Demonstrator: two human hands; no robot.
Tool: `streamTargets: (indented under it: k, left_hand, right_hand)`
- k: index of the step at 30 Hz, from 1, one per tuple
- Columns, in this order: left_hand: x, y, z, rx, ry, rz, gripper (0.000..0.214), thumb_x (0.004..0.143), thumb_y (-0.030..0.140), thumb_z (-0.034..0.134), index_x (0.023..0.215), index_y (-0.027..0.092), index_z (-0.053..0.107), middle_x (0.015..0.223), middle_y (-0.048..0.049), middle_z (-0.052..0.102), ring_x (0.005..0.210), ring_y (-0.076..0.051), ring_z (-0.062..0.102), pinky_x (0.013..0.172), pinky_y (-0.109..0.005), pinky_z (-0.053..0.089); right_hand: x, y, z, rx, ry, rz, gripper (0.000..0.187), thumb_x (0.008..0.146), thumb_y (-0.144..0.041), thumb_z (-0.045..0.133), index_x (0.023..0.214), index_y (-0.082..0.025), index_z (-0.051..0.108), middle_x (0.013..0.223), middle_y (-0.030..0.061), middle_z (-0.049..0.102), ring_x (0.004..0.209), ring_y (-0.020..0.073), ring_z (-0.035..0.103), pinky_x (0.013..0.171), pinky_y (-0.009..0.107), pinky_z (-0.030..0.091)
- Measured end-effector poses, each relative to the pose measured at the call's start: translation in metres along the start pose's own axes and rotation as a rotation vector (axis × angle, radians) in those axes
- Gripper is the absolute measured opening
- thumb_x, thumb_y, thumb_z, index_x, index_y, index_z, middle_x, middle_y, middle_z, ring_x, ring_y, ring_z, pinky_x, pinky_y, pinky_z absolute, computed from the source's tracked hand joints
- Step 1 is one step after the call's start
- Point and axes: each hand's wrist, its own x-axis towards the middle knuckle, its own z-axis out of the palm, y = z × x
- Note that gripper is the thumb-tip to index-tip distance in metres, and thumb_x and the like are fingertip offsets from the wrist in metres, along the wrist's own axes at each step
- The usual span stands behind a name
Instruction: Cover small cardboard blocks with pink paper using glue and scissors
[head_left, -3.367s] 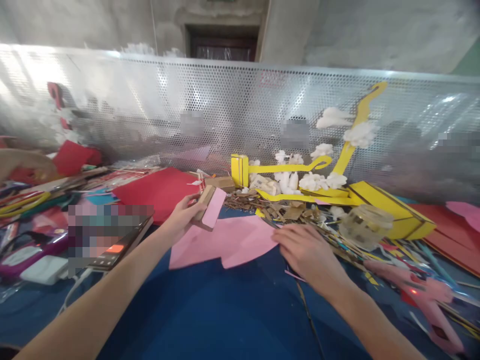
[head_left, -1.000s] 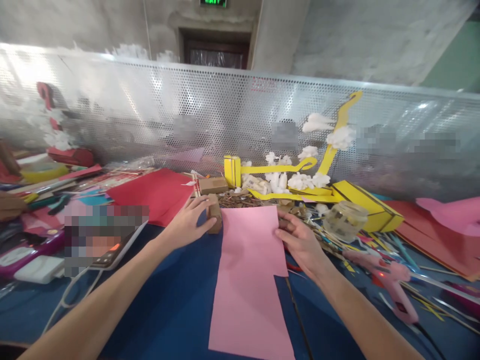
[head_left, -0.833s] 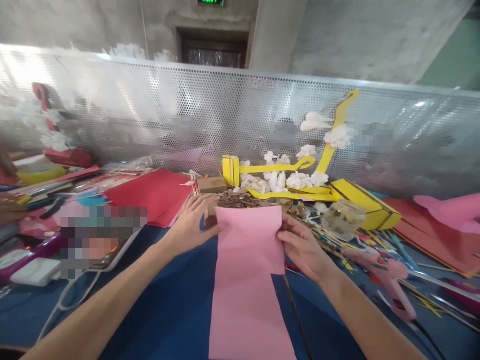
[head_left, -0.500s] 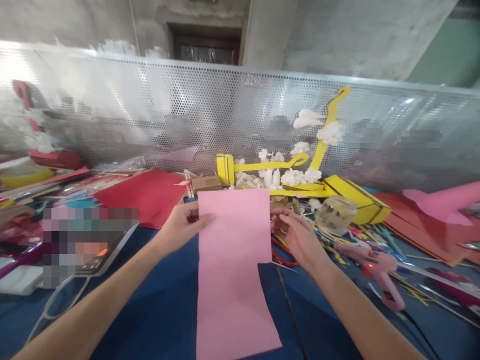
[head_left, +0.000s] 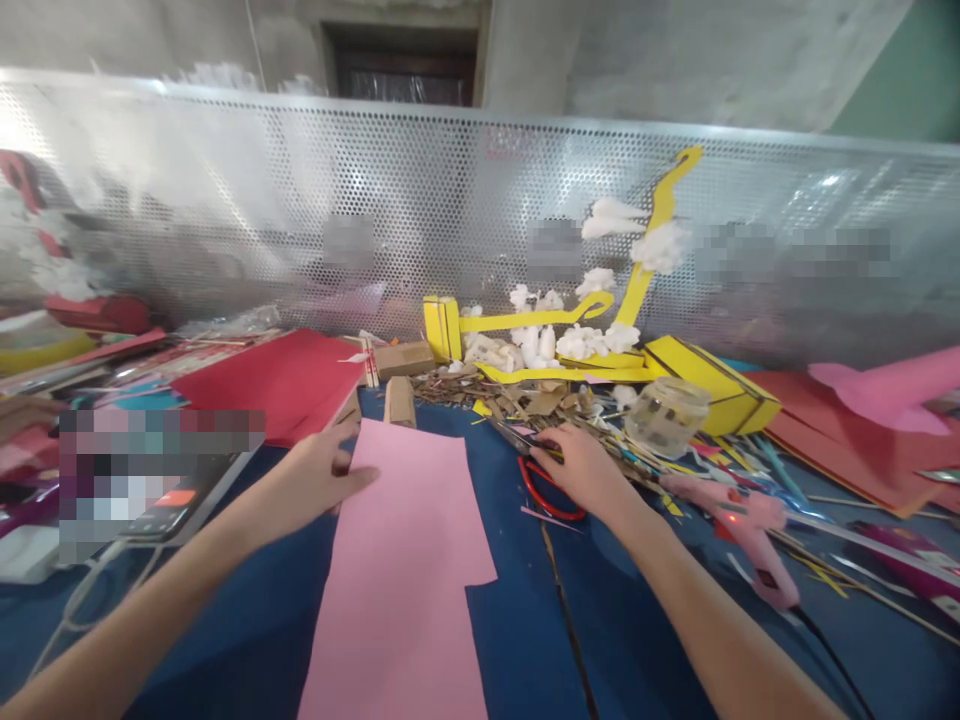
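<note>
A long pink paper sheet [head_left: 405, 560] lies flat on the blue table top [head_left: 525, 640]. My left hand [head_left: 319, 478] grips its upper left edge, with the thumb on top of the sheet. My right hand [head_left: 577, 465] is to the right of the sheet, its fingers curled over red-handled scissors [head_left: 551, 495]. The scissor blades point left toward a heap of cardboard scraps [head_left: 525, 405]. A small cardboard box [head_left: 399, 400] stands just beyond the top of the sheet, touched by neither hand.
A yellow card model with white foam bits [head_left: 600, 340] stands against a perforated metal screen [head_left: 450, 200]. A glass jar [head_left: 667, 415] and a pink glue gun [head_left: 739, 520] lie to the right. Red paper [head_left: 277, 380] and a phone [head_left: 165, 500] are on the left.
The pink sheet, held up by both hands, has come down flat and slid left. My right hand let go of it and moved onto the scissors. The small box now stands uncovered.
</note>
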Motion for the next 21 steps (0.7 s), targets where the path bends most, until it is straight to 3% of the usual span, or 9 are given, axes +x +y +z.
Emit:
streamTargets:
  k: [1,3,5,7,10,13,16,18,21]
  left_hand:
    - [-0.005,-0.002,0.004,0.087,0.073,-0.014,0.056,0.091,0.046,0.062,0.137,0.017,0.049,0.075,-0.0018,0.073,0.062,-0.023,0.069,0.056,-0.032,0.052]
    - [-0.017,-0.002,0.01,0.352,0.302,0.009,0.059,0.092,0.039,0.059,0.146,0.019,0.043,0.109,-0.0113,0.075,0.088,-0.03,0.074,0.072,-0.039,0.057]
    - [-0.026,0.003,0.016,0.528,0.384,0.053,0.047,0.099,0.037,0.048,0.144,0.024,0.047,0.139,-0.0143,0.064,0.112,-0.034,0.07,0.081,-0.045,0.058]
    - [-0.03,0.01,0.022,0.542,0.186,0.254,0.039,0.101,0.041,0.047,0.136,0.026,0.057,0.143,-0.0095,0.063,0.125,-0.031,0.065,0.098,-0.045,0.056]
    - [-0.025,0.019,0.037,0.538,-0.178,0.465,0.054,0.102,0.05,0.048,0.152,0.03,0.045,0.159,-0.0047,0.051,0.144,-0.027,0.05,0.117,-0.042,0.043]
    - [-0.005,0.02,0.058,0.578,-0.241,0.54,0.068,0.104,0.06,0.037,0.161,0.023,0.033,0.169,-0.0084,0.033,0.156,-0.029,0.03,0.127,-0.045,0.027]
    - [0.019,0.016,0.073,0.614,-0.259,0.553,0.076,0.103,0.065,0.03,0.164,0.02,0.025,0.171,-0.0099,0.025,0.159,-0.028,0.022,0.13,-0.048,0.017]
    - [0.032,0.013,0.077,0.611,-0.24,0.553,0.073,0.105,0.062,0.028,0.164,0.02,0.023,0.172,-0.0093,0.019,0.159,-0.026,0.021,0.13,-0.045,0.017]
    - [0.042,0.011,0.076,0.59,-0.233,0.539,0.07,0.106,0.055,0.029,0.164,0.015,0.025,0.171,-0.0103,0.021,0.159,-0.023,0.022,0.129,-0.04,0.021]
  right_hand:
    - [0.0,0.0,0.001,-0.018,-0.001,-0.004,0.008,0.082,-0.024,0.069,0.074,-0.021,0.069,0.084,0.0099,0.071,0.087,0.0286,0.068,0.085,0.039,0.049]
    - [0.001,-0.003,-0.001,-0.031,0.02,-0.01,0.011,0.083,-0.022,0.066,0.072,-0.022,0.066,0.081,0.0095,0.071,0.086,0.0293,0.068,0.084,0.04,0.049]
    - [0.001,-0.008,-0.005,-0.013,0.062,-0.011,0.008,0.085,-0.022,0.063,0.077,-0.022,0.067,0.082,0.0092,0.072,0.084,0.0291,0.069,0.082,0.04,0.049]
    - [0.001,-0.014,-0.01,0.04,0.11,-0.009,0.009,0.088,-0.027,0.061,0.085,-0.022,0.068,0.084,0.0087,0.074,0.081,0.0279,0.07,0.08,0.039,0.051]
    - [0.0,-0.023,-0.018,0.164,0.163,0.0,0.016,0.09,-0.037,0.062,0.087,-0.022,0.069,0.084,0.008,0.077,0.078,0.0268,0.072,0.078,0.038,0.054]
    - [-0.001,-0.027,-0.021,0.315,0.185,0.03,0.025,0.089,-0.045,0.065,0.091,-0.021,0.072,0.081,0.0079,0.078,0.075,0.0266,0.074,0.076,0.039,0.057]
    - [-0.002,-0.027,-0.019,0.485,0.194,0.078,0.036,0.089,-0.053,0.067,0.097,-0.019,0.074,0.078,0.0077,0.078,0.067,0.0241,0.073,0.07,0.038,0.06]
    - [-0.002,-0.029,-0.016,0.578,0.206,0.101,0.041,0.09,-0.057,0.066,0.1,-0.018,0.074,0.079,0.0077,0.078,0.066,0.0221,0.073,0.068,0.037,0.061]
    - [-0.005,-0.037,-0.015,0.738,0.207,0.113,0.041,0.09,-0.057,0.066,0.099,-0.018,0.075,0.08,0.0068,0.078,0.067,0.0194,0.071,0.068,0.034,0.061]
